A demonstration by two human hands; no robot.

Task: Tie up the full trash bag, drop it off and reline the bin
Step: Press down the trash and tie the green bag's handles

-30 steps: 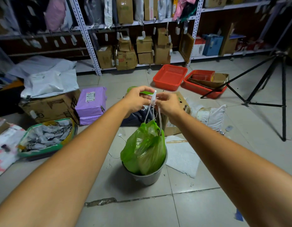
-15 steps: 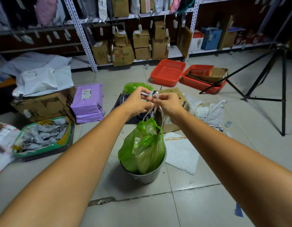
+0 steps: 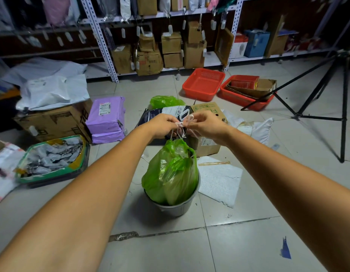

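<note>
- The green trash bag [image 3: 170,173] sits in the grey bin [image 3: 178,208] at the centre of the frame; its full body bulges above the rim; the bin stands on the tiled floor [image 3: 170,248]
- White drawstrings [image 3: 182,123] run up from the bag's gathered neck to both hands, which meet just above it
- The left hand [image 3: 163,124] comes in from the left; its fingers are curled, and its grip is clamped on the strings
- The right hand [image 3: 206,125] comes in from the right; thumb and fingertips pinch the strings, so its grip is clamped too; a small loop of string shows between the two hands, which are almost touching
- Whether a knot is finished cannot be told
- A white foam sheet [image 3: 219,181] lies just right of the bin; a cardboard box [image 3: 208,148] stands just behind it
- A loose green bag [image 3: 164,101] lies above the hands in the frame
- Purple parcels [image 3: 106,114] are stacked left of centre; a green tray [image 3: 52,160] of grey packets lies at lower left
- Red baskets [image 3: 202,84] sit at upper right; a black tripod [image 3: 323,91] stands at the right edge; shelves [image 3: 103,42] of boxes fill the top
</note>
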